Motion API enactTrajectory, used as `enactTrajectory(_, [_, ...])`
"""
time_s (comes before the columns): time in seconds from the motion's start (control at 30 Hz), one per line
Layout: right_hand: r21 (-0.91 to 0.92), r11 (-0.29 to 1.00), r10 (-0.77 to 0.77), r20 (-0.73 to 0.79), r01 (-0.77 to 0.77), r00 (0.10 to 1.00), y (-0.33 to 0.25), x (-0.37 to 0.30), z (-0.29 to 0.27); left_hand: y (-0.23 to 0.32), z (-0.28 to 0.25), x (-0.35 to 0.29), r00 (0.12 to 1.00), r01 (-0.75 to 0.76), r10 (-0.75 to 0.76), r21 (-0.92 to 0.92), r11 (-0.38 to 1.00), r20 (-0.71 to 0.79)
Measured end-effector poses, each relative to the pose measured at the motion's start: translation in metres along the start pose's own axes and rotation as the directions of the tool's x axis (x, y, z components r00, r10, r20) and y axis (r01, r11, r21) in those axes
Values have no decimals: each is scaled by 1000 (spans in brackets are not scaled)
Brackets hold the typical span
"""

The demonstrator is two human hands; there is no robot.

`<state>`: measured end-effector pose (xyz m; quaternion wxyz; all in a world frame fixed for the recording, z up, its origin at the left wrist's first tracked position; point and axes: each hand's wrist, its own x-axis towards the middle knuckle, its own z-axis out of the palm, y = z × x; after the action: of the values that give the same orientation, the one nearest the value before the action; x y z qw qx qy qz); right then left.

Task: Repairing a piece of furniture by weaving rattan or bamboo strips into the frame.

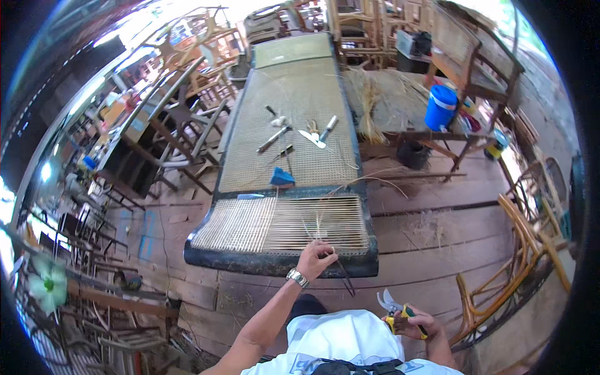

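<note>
A long dark frame [220, 261] with woven cane stretches away in front of me. Its near panel [234, 222] has dense pale strands on the left; the strands on the right lie further apart. Over this panel's near edge, my left hand [315, 257], a metal watch on its wrist, is closed in a pinch on a thin cane strand [347, 281] whose dark end hangs toward me. Low at the right, beside my white shirt, my right hand [420, 322] grips pruning shears [394, 306] with yellow and dark handles. Their blades are spread apart and touch nothing.
On the far woven panel [250, 94] lie a blue wedge-shaped block [282, 177], scissors [312, 128], a knife [311, 139] and an awl-like tool [273, 139]. A blue drinks cooler [441, 107] stands on a low bench at right. Wooden chairs [187, 125] crowd the left; a curved rattan frame [500, 275] sits right.
</note>
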<state>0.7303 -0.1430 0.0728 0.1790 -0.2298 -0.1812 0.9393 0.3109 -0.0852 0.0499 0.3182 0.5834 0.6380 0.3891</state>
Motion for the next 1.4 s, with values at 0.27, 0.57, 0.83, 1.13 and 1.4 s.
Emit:
enactTrajectory(0.27, [-250,859,-511,-348,448,786,36,72,91,-4,-9,14,981,119,-99,-112,987,164])
enactTrajectory(0.57, [93,594,-716,-392,799,578,89,152,160,-16,-21,72,713,-626,470,170,761,520])
enactTrajectory(0.83, [344,623,-623,-326,703,711,123,203,145,-27,-20,80,646,-483,392,-48,875,654])
enactTrajectory(1.13, [395,753,-488,-202,527,849,113,247,129,-37,-34,83,710,-22,161,-207,978,685])
enactTrajectory(1.4, [355,674,-561,-323,647,762,105,263,125,-43,-38,81,731,7,160,-242,970,663])
